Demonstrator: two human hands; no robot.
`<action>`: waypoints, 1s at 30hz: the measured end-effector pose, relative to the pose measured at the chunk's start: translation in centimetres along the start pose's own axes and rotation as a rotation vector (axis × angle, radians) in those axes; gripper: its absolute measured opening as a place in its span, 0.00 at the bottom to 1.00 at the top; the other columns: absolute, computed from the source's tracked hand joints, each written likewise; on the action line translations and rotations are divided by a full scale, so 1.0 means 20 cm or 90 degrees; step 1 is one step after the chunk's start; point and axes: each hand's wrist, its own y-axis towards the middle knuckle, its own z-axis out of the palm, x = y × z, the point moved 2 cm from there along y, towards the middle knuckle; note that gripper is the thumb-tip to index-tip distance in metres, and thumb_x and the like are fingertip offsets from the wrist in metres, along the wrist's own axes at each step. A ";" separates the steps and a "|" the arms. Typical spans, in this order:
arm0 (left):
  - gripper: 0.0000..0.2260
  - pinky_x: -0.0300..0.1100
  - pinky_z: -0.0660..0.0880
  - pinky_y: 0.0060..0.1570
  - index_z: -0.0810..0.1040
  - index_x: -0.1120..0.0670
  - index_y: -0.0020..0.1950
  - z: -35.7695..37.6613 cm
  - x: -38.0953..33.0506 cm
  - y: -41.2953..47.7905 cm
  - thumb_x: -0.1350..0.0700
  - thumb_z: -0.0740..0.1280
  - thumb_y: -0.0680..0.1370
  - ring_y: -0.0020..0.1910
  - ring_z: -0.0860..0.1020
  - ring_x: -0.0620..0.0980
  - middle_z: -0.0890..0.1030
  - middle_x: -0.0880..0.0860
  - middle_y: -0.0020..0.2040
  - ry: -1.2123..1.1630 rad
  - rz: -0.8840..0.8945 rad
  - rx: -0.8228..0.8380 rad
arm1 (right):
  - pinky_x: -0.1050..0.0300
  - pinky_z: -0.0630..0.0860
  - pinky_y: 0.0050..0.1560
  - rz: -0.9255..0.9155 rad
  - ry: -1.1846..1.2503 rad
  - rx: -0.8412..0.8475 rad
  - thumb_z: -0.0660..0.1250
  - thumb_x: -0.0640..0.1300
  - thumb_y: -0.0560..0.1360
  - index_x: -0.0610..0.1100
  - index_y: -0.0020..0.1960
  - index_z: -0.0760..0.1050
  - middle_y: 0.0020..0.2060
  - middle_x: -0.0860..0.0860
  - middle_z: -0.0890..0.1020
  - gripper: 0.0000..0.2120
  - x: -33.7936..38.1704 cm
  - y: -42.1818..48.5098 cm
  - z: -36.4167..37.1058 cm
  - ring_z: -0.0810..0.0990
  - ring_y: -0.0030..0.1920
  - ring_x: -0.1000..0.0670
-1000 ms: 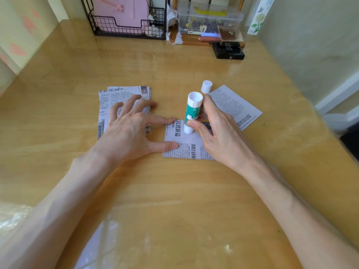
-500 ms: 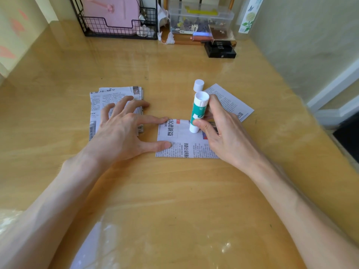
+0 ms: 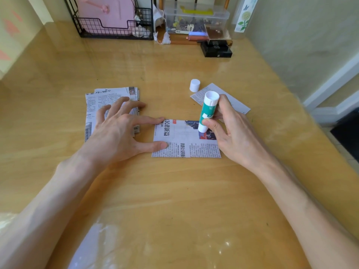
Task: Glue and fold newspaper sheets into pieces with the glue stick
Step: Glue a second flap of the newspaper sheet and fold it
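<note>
Your left hand [image 3: 118, 131] lies flat with the fingers spread and straight. The index fingertip and thumb tip press on the left edge of the newspaper sheet [image 3: 184, 146]. The other fingers reach over the stack of folded newspaper [image 3: 97, 103] just to the left. This hand holds nothing.

Your right hand [image 3: 235, 134] is curled round the glue stick [image 3: 207, 111], with the thumb on the near side and the fingers behind.

- Glue stick: green and white body, nearly upright, top leaning slightly right. The lower white end touches the sheet at the edge of a colour photo, in the upper right part of the sheet.
- Cap [image 3: 194, 85]: white, standing on the worktop [image 3: 174, 200] beyond the stick, off the tube, at the far corner of a second sheet.
- Newspaper sheet: lies flat at mid worktop with printed columns facing up. The near edge is square to you.
- Second sheet [image 3: 235, 102]: lies angled, behind your right hand and partly hidden by it.
- Stack: several layers, edges slightly fanned on the right side.

Far edge of the worktop:
- Black wire rack [image 3: 116, 33] holding a pink item [image 3: 104, 12].
- Clear plastic box [image 3: 196, 20] of small parts.
- Black box [image 3: 216, 50], nearer than the clear box.
</note>
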 end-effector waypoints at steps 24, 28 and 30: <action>0.40 0.58 0.50 0.79 0.78 0.27 0.64 0.01 0.00 0.00 0.13 0.54 0.58 0.81 0.56 0.47 0.69 0.42 0.75 -0.002 0.005 -0.009 | 0.45 0.74 0.49 0.031 -0.050 -0.021 0.64 0.43 0.85 0.43 0.55 0.65 0.46 0.48 0.81 0.07 -0.06 -0.04 -0.07 0.79 0.48 0.46; 0.38 0.57 0.50 0.79 0.78 0.26 0.64 0.00 0.00 0.00 0.14 0.56 0.58 0.81 0.56 0.47 0.68 0.42 0.76 -0.009 0.004 -0.007 | 0.58 0.73 0.45 0.049 -0.046 -0.103 0.65 0.41 0.84 0.41 0.57 0.67 0.48 0.47 0.82 0.07 -0.08 -0.04 -0.11 0.78 0.46 0.50; 0.38 0.57 0.49 0.79 0.78 0.26 0.64 0.00 0.00 0.00 0.14 0.56 0.58 0.81 0.55 0.47 0.68 0.42 0.76 -0.010 0.004 -0.002 | 0.59 0.75 0.48 0.057 0.002 -0.187 0.66 0.40 0.84 0.39 0.59 0.69 0.50 0.50 0.83 0.08 -0.07 -0.02 -0.16 0.81 0.50 0.52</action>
